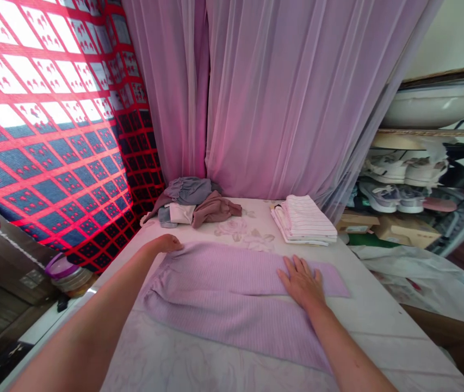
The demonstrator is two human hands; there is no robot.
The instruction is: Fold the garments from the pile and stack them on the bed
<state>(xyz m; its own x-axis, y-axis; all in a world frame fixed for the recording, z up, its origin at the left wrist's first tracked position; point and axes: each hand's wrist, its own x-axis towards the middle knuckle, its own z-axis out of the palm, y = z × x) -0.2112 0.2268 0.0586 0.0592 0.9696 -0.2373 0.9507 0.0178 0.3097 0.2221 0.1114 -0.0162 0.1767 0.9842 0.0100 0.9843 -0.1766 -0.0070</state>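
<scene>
Two bare forearms [80, 332] reach out to one folded lilac ribbed garment [232, 294], lying at 12 o'clock on the bed [378, 310]. Right hand [302, 281] presses flat, its grip open; left hand [166, 243] curls over the garment's top edge, though whether that grip pinches cannot be told. Flat palms smoothing outward would keep the ribbing even. One striped stack of clothes [305, 220] sits at 1 o'clock, one heap of clothes [191, 201] at 11 o'clock.
</scene>
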